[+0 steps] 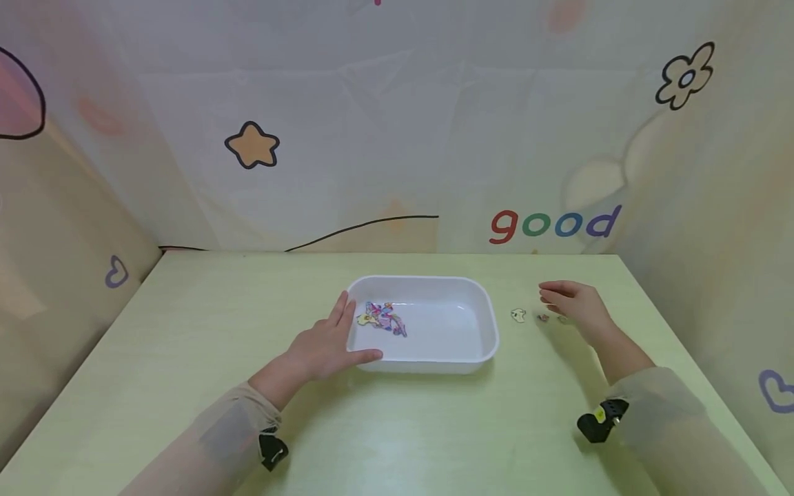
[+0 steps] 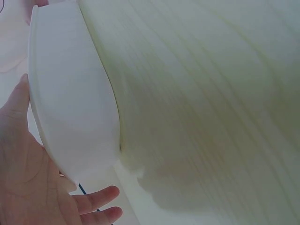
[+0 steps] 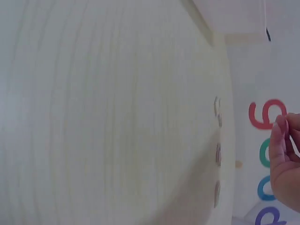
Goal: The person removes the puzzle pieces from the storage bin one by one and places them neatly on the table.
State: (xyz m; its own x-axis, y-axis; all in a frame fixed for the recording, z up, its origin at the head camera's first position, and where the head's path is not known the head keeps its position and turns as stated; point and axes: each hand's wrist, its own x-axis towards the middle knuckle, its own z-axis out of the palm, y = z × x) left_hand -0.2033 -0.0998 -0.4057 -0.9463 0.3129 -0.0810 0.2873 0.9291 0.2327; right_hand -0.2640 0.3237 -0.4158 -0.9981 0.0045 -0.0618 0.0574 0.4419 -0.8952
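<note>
One white rectangular tray (image 1: 434, 361), colourful cutouts (image 1: 383, 319) inside too jumbled to count, three small flat pieces (image 1: 518, 315) outside it, one left hand (image 1: 325, 348), one right hand (image 1: 577, 306), two black wrist cameras (image 1: 599, 426), one printed star (image 1: 252, 145), one printed flower (image 1: 686, 78), two purple hearts (image 1: 116, 272), four letters (image 1: 504, 226).

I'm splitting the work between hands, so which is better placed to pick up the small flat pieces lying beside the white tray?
Probably the right hand: it hovers by the small flat pieces, though whether it pinches something is unclear. The left hand touches the left end of the white tray.
</note>
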